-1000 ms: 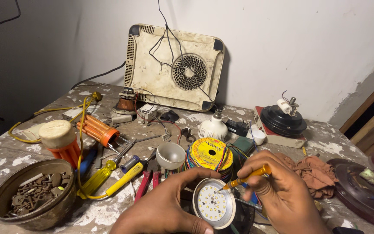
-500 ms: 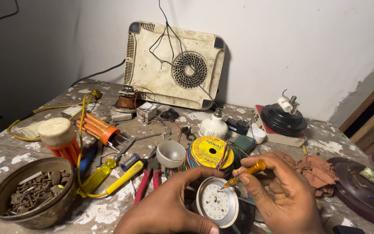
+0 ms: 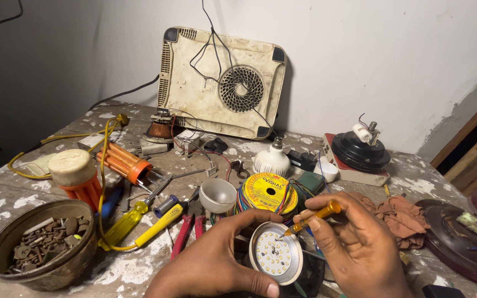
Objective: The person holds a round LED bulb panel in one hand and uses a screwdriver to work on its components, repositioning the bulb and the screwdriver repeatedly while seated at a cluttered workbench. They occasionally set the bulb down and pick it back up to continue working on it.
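My left hand [image 3: 216, 259] grips a round white LED lamp plate [image 3: 274, 255] by its rim, low in the middle of the view, the plate's face tilted up toward me. My right hand [image 3: 354, 243] holds a small yellow-handled screwdriver [image 3: 316, 215], its tip resting on the upper right part of the plate's face. Just behind the plate lie a spool of coloured wire with a yellow label [image 3: 266, 193] and a small white cup-shaped lamp cover [image 3: 217, 194].
A metal bowl of screws and scrap [image 3: 40, 243] sits at the near left. Yellow screwdrivers [image 3: 139, 221], red-handled pliers [image 3: 186, 234], an orange lamp body [image 3: 78, 174], a white bulb [image 3: 271, 160], a cream appliance base against the wall [image 3: 222, 83], a black fan part [image 3: 360, 149], a brown rag [image 3: 401, 212].
The lamp plate has tilted slightly more toward me in my left hand, and the screwdriver tip has shifted a little on its face. Everything else stays put.
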`<state>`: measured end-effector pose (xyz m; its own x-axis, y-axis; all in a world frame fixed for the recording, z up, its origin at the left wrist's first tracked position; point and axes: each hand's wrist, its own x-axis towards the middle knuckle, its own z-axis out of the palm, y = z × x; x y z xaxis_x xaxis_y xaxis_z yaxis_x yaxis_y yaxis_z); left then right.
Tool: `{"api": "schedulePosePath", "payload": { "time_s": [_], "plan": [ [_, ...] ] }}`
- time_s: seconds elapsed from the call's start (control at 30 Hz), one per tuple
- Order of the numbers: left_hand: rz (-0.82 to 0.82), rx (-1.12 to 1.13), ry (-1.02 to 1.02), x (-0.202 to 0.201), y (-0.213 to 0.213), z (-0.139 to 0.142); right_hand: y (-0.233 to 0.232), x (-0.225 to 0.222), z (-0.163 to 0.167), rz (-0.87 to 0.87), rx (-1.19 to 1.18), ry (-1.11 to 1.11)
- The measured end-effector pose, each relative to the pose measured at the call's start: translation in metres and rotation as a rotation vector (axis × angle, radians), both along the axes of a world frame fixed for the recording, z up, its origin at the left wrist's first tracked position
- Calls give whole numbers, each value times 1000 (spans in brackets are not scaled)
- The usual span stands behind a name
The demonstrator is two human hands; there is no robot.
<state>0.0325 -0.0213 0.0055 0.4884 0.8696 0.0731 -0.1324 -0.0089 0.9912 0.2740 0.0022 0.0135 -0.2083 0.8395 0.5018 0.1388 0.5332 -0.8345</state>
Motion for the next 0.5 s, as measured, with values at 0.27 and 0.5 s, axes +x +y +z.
{"api": "schedulePosePath", "payload": {
  "time_s": [0.27, 0.5],
  "plan": [
    [12, -2, 16, -1, -1, 3, -1, -2, 4, 45, 40, -17],
    [7, -19, 22, 0, -1, 5, 2, -12, -1, -1, 237, 38]
  ]
}}
